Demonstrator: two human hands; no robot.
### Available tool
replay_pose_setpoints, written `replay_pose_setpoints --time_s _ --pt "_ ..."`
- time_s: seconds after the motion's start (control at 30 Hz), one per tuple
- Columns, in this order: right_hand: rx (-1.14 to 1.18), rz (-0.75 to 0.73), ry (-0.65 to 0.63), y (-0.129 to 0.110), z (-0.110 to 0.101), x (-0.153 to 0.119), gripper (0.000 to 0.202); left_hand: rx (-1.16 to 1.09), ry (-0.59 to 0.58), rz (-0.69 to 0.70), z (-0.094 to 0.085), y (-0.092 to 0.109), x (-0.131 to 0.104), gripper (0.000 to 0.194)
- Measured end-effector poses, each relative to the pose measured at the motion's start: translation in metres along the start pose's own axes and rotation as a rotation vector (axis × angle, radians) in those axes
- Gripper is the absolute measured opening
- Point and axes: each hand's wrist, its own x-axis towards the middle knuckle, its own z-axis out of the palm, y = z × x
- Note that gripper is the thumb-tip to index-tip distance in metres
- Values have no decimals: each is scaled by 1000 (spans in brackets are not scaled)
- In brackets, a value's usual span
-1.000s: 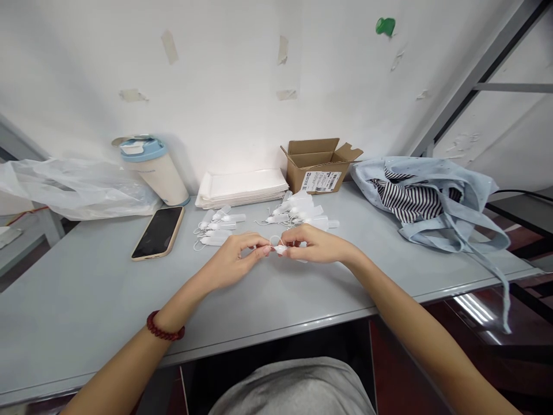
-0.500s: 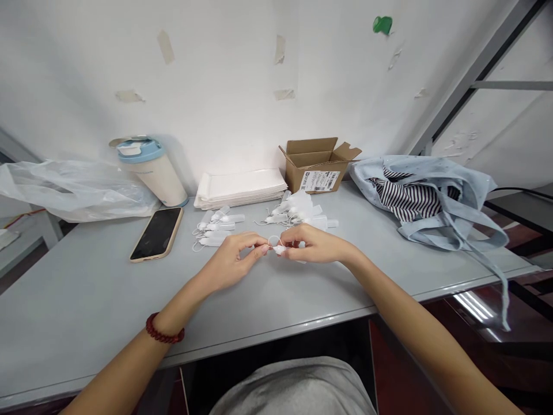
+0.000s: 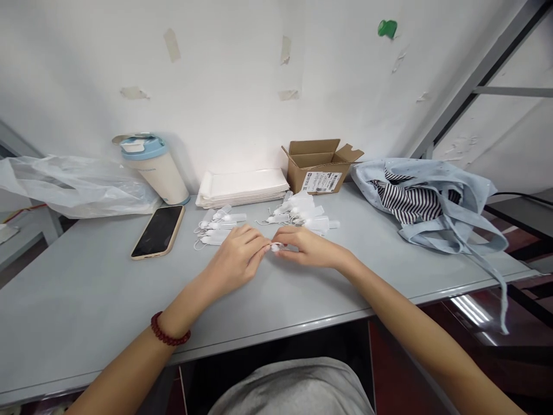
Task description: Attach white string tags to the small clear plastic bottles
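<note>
My left hand [image 3: 238, 258] is closed in a pinch, its fingertips on the thin cord of a small white plastic piece [image 3: 275, 248]. My right hand [image 3: 305, 246] grips that piece between thumb and fingers, and most of it is hidden by them. The two hands nearly meet at the fingertips, low over the grey table. Just behind my left hand lies a group of slim translucent plastic pieces [image 3: 216, 236] with cord loops at their left ends. A larger pile of similar pieces [image 3: 300, 206] lies behind my right hand.
A phone [image 3: 158, 231], a tumbler [image 3: 158, 173] and a plastic bag [image 3: 82, 187] stand or lie on the left. Stacked white trays [image 3: 244, 185] and an open cardboard box [image 3: 319, 173] are by the wall. A blue cloth bag [image 3: 466, 178] lies right, its strap over the table edge [image 3: 302, 328].
The upright cord loop between my hands now lies lower and mostly out of sight. My hands have drawn closer together, and my left fingers are more curled. The view shifted slightly.
</note>
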Motion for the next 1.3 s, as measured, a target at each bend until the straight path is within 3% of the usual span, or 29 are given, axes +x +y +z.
replay_pose_setpoints --time_s 0.3,0.7,0.97,1.3 --pt "-86 35 -6 0 6 3 20 -171 -26 -165 -2 -8 1 26" --pt "61 19 256 -11 0 0 17 -434 255 -396 -9 -5 4 12" --pt "140 35 313 -15 -1 -1 18 -475 237 -297 -12 -1 4 10" --pt "321 105 225 -12 -1 -3 20 -415 229 -205 -1 7 1 12"
